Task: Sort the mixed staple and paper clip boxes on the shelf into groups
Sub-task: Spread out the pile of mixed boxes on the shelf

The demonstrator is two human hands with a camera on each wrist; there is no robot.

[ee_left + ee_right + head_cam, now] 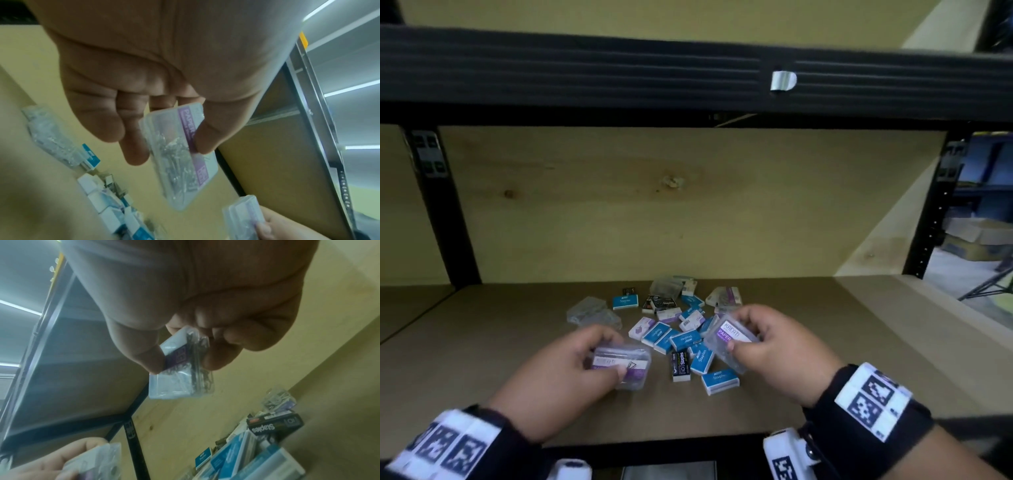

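A mixed heap of small boxes (674, 325) lies mid-shelf: blue staple boxes (719, 379), a black staples box (680, 366) and clear plastic paper clip boxes (592, 313). My left hand (571, 373) grips a clear paper clip box with a purple label (621, 366), lifted just left of the heap; the left wrist view shows this box (180, 155) pinched between thumb and fingers. My right hand (770, 349) pinches another clear purple-labelled paper clip box (729, 337) above the heap's right side. In the right wrist view this second box (183, 369) sits between thumb and fingers.
The brown shelf board (482, 342) stretches bare to both sides of the heap. A plywood back wall (654, 205) stands behind it. Black uprights (445, 212) flank the bay and a black beam (619, 68) runs overhead. More shelving and cardboard boxes (976, 240) are at the right.
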